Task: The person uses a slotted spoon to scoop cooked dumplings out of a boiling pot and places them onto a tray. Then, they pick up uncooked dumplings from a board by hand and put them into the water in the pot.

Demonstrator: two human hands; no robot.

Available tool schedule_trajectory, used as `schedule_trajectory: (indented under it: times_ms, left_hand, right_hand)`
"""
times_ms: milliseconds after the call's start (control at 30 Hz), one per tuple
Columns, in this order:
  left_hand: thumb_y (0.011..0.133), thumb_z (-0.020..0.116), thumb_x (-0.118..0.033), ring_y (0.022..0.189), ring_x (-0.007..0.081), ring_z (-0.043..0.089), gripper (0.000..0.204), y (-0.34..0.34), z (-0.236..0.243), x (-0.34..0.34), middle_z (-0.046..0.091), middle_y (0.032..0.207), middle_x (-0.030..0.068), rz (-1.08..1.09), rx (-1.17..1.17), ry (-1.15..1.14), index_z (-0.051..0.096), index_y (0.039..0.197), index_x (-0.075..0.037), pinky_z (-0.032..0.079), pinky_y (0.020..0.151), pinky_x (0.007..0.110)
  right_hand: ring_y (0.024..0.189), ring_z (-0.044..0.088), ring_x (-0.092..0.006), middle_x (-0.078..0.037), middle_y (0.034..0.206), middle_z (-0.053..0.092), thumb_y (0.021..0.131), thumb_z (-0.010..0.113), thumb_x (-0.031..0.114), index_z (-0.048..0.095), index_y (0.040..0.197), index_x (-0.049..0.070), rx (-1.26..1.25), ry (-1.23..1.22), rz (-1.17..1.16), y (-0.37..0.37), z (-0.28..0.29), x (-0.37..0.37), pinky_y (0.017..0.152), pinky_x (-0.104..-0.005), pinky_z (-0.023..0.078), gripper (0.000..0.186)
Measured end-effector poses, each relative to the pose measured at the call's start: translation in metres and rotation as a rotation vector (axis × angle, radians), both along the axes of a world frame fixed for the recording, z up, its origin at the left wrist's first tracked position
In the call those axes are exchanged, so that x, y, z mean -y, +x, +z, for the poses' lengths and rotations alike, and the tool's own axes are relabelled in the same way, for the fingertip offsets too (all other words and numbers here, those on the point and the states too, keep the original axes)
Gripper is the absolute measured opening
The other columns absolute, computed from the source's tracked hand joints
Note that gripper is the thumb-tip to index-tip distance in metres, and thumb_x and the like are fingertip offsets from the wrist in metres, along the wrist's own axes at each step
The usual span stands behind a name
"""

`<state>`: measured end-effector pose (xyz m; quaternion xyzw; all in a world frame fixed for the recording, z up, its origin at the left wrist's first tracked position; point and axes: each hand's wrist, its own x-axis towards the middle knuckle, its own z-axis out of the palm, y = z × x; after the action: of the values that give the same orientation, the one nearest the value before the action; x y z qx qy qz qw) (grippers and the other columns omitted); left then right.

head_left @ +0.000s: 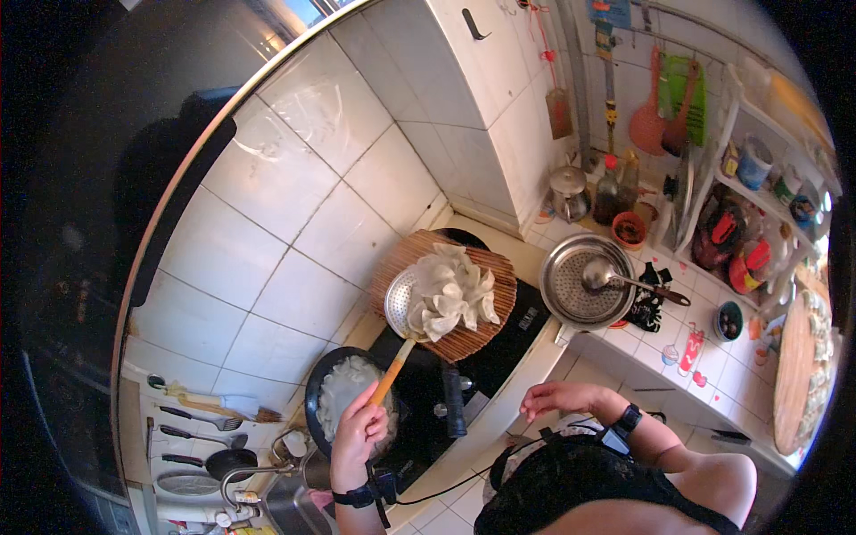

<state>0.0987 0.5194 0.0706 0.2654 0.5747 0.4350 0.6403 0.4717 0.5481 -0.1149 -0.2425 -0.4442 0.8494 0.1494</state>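
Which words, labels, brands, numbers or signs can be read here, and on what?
None can be read.
Blue tag on the pipe at the top edge: marks too small to read.
Black stovetop: pale marking by its right edge, too small to read.
Blue-and-white can on the shelf: label blurred.
Red-labelled package on the lower shelf: too small to read.

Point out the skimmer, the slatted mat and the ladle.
Skimmer [399,301]: head view, on its perforated bowl.
Slatted mat [398,255]: head view, on bare slats.
Ladle [598,272]: head view, on its bowl.
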Motion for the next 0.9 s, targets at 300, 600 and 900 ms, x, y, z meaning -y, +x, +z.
schedule_trajectory:
  times_ms: [300, 600, 900]
  left_hand:
    - [0.095, 0.051, -0.009, 0.055, 0.0068, 0.038, 0.053, -0.044, -0.001, -0.026, 0.047, 0.077, 0.0044, 0.038, -0.002, 0.071, 0.035, 0.146, -0.005, 0.03, 0.046, 0.021]
    - [0.095, 0.05, -0.007, 0.055, 0.0064, 0.038, 0.054, -0.037, -0.011, -0.086, 0.045, 0.074, 0.0002, 0.079, -0.199, 0.104, 0.033, 0.146, -0.005, 0.031, 0.046, 0.021]
    - [0.091, 0.047, -0.003, 0.054, 0.0051, 0.038, 0.059, -0.025, -0.021, -0.105, 0.042, 0.072, -0.0028, 0.078, -0.263, 0.15, 0.031, 0.147, -0.005, 0.03, 0.044, 0.02]
  right_hand:
    - [0.098, 0.062, -0.0137, -0.005, 0.106, 0.063, 0.099, 0.056, 0.024, 0.057, 0.113, -0.002, -0.021, -0.043, -0.005, -0.006, -0.007, 0.001, 0.094, -0.0283, 0.046, 0.03]
    - [0.1, 0.062, -0.0138, -0.006, 0.105, 0.064, 0.099, 0.054, 0.026, 0.057, 0.112, -0.001, 0.008, -0.008, -0.035, 0.007, 0.006, 0.003, 0.092, -0.0279, 0.047, 0.029]
    - [0.1, 0.062, -0.0143, -0.006, 0.108, 0.063, 0.099, 0.054, 0.024, 0.058, 0.11, -0.001, -0.016, -0.027, -0.063, 0.006, 0.004, 0.003, 0.092, -0.0275, 0.047, 0.027]
